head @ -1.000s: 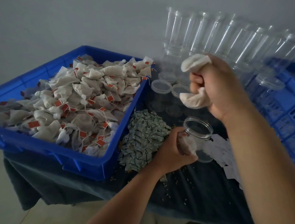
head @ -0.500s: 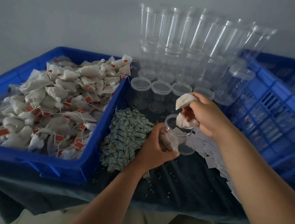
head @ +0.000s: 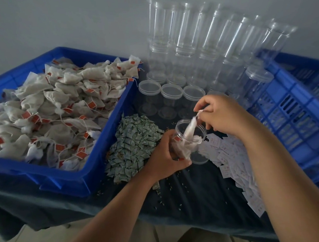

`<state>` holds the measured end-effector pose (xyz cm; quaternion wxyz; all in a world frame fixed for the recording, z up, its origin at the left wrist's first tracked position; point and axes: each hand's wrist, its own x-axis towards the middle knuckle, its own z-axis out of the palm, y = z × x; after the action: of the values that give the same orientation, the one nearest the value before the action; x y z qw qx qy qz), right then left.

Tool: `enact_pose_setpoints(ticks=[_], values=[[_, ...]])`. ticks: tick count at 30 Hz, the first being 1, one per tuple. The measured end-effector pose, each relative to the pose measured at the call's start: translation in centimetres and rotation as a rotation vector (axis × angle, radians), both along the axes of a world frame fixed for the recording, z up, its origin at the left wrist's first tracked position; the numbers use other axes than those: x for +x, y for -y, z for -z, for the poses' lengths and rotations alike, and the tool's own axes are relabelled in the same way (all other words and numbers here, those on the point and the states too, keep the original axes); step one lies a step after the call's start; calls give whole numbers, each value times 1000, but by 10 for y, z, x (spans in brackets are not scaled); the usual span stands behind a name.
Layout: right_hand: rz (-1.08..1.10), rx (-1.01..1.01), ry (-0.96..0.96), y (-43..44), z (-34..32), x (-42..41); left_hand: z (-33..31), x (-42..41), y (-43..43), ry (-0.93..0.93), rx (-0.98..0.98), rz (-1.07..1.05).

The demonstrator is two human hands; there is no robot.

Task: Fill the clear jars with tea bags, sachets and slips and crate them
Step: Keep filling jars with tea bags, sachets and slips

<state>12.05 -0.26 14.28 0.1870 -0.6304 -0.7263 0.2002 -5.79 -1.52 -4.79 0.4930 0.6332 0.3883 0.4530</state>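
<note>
Left grip (head: 167,154) clamped round tilted jar (head: 200,141), mid tabletop (head: 189,195). Right grip (head: 225,115) pinches tea bag (head: 189,131) by top; bag hangs into jar mouth below.

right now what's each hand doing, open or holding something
Left hand: grips the clear jar.
Right hand: pinches a tea bag that hangs into the jar's mouth.

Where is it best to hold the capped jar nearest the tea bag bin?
Grip the capped jar round its lid rim, probably straight down from above: it stands upright, with the blue bin close on its left and neighbouring jars on its right and behind.
</note>
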Motion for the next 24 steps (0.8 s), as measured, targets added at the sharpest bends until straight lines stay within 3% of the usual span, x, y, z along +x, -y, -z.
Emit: enact_pose_setpoints(ticks=[9,15,19,21,24], values=[[-105,-195,409,9,0,-25,-2,-1,2,-43,-2,3],[-49,-59,393,3,-2,-16,-2,-1,1,-43,-23,-1],[-139,-349,566,2,-6,-26,0,0,3,-37,-13,28],[-114,-304,538,-1,-16,-23,-2,1,4,-39,-24,32],[-90,21,345,-7,-32,-38,-3,0,4,-43,-41,36]])
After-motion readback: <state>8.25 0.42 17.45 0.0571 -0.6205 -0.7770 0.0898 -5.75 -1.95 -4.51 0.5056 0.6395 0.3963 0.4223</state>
